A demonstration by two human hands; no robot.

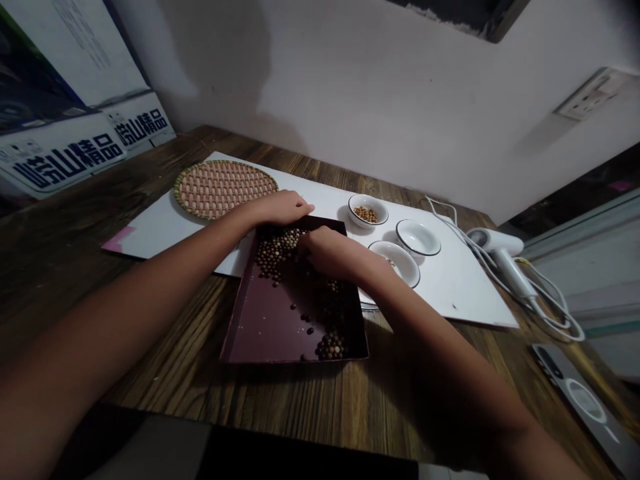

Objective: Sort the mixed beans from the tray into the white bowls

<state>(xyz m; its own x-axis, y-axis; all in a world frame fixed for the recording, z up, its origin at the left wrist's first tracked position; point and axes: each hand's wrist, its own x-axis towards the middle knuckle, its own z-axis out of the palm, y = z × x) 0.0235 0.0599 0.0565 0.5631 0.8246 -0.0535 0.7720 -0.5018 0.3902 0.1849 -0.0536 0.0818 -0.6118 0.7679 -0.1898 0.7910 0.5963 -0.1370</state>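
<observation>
A dark maroon tray (pixel 265 327) lies on the wooden table and holds loose mixed beans (pixel 275 250), light and dark, heaped at its far end with a small cluster at the near right corner. My left hand (pixel 280 207) rests on the tray's far rim, fingers together and stretched flat. My right hand (pixel 325 250) is inside the tray beside the heap, its fingers curled down among the beans; what they pinch is hidden. Three small white bowls stand right of the tray: one with light beans (pixel 367 213), another (pixel 418 238) that looks empty, a third (pixel 400 263) partly behind my wrist.
A round woven mat (pixel 223 188) lies on a white board (pixel 460 280) behind the tray. A white hair dryer (pixel 503 257) with its cord lies at the right, a phone (pixel 585 400) near the table's right front edge. Printed boxes (pixel 60 153) stand at the left.
</observation>
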